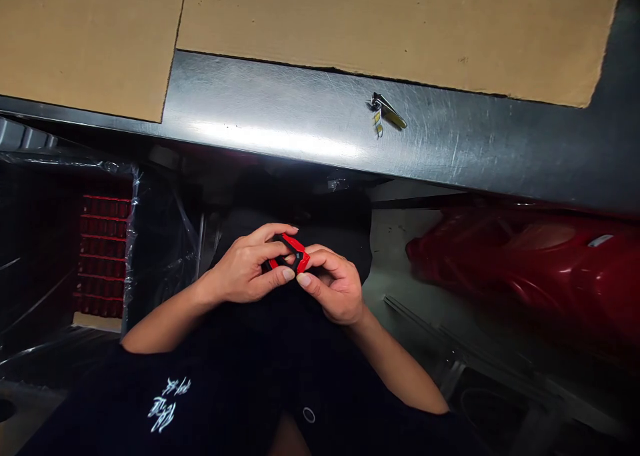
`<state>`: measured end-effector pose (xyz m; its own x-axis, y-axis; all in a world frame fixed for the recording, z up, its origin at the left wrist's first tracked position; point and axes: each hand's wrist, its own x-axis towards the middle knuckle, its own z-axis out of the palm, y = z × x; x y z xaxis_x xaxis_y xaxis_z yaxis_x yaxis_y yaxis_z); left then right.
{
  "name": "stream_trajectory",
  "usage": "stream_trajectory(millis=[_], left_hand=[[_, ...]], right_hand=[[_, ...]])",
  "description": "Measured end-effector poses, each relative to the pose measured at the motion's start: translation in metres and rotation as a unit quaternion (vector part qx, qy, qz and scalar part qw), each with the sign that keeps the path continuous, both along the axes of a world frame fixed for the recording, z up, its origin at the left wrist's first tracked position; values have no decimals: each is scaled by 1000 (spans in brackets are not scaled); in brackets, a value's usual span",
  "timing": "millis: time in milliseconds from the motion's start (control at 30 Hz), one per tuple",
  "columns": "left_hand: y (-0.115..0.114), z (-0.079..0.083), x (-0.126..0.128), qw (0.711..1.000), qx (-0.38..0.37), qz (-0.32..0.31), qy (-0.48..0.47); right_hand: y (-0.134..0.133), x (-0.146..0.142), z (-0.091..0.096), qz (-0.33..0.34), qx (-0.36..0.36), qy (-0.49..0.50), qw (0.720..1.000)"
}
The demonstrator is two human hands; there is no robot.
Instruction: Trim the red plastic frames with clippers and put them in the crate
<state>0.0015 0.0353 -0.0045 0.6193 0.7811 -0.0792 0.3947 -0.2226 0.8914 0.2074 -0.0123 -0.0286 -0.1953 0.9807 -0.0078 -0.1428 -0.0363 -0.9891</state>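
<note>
My left hand (245, 266) and my right hand (333, 289) are raised in front of my dark shirt. Together they pinch a small red-and-black plastic part (293, 253) between fingers and thumbs. Its red edge shows at the top, and my fingers hide much of the rest. The part's exact shape cannot be made out.
A steel table edge (300, 129) runs above my hands, with cardboard sheets (390, 23) on top and metal nail clippers (385, 113) lying on it. A glossy red moulded panel (530, 263) lies right. Plastic-wrapped red stacked parts (103, 249) stand left.
</note>
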Motion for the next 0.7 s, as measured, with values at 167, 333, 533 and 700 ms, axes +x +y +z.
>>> stream_trajectory(millis=[167,333,533,700], left_hand=[[1,1,-1,999,-37,-1,-36],[2,1,-3,998,-43,-14,-46],[0,2,2,998,-62,29,-7],[2,1,1,994,-101,32,-37]], right_hand=[[0,-2,2,1,16,-2,1000],[0,-4,3,-4,25,-23,999],[2,-3,4,-1,51,-43,998],[2,-4,5,-3,54,-44,998]])
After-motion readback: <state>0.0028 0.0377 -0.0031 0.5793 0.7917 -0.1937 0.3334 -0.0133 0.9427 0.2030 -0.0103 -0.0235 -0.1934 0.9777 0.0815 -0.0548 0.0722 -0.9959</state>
